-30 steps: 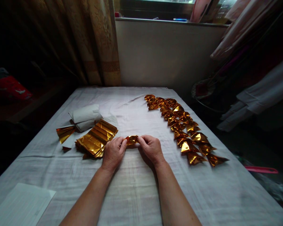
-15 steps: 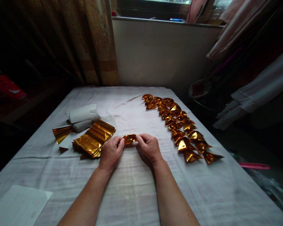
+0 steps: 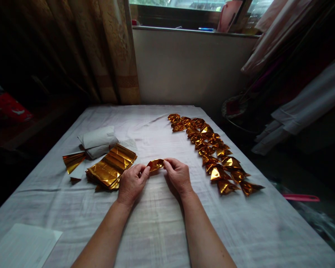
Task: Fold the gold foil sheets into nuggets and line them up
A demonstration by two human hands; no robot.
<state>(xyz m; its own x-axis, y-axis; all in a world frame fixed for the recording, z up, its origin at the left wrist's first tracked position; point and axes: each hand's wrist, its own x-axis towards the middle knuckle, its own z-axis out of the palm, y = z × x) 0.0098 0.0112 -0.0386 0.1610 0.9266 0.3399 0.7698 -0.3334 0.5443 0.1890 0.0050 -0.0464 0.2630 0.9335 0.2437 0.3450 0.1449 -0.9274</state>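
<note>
Between my two hands is a small folded piece of gold foil paper (image 3: pixel 156 165), shiny and boat-like, just above the cloth. My left hand (image 3: pixel 132 182) pinches its left end between thumb and fingers. The right end is pinched by my right hand (image 3: pixel 179 175). Beside my left hand lies a stack of gold foil paper sheets (image 3: pixel 110 166), creased with fold lines. To the right, folded gold foil pieces (image 3: pixel 208 150) run in rows along the table's right side.
A white cloth covers the table (image 3: pixel 156 230). Behind the stack lies a white paper bundle (image 3: pixel 97 137), with a fanned gold sheet (image 3: pixel 73 162) at its left. A white paper sheet (image 3: pixel 25 243) rests front left. Beyond the right edge sticks out a pink handle (image 3: pixel 301 197).
The folded foil piece has tilted and turned slightly between my fingers, its right end now a little higher. The camera view has shifted slightly; the stack and rows stay in place.
</note>
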